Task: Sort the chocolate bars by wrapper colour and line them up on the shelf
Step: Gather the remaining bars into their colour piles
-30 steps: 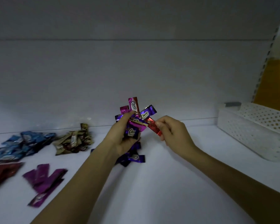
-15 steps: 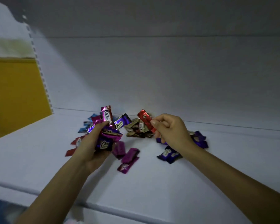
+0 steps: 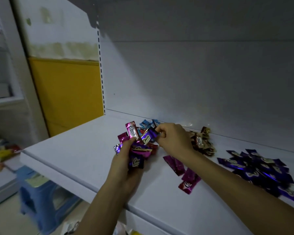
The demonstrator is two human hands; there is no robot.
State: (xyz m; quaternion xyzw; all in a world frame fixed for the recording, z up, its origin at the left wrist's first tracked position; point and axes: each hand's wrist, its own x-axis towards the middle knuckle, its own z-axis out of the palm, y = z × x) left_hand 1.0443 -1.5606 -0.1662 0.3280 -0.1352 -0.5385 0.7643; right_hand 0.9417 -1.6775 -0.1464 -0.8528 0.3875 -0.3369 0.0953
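Small shop, white slotted display shelf (image 3: 75, 158), heaped chocolate bars (image 3: 255, 168)

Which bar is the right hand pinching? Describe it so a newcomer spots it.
Over the white shelf, the left hand grips a bunch of mixed bars. The purple bar juts from the bunch's upper right, its end pinched by the right hand. Its upper neighbours are pink, and only it is held by both hands.

I read "Choco" on the shiny purple foil-wrapped bar (image 3: 147, 138), the lower purple bar (image 3: 136, 162) and the brown foil-wrapped bar (image 3: 199, 141).
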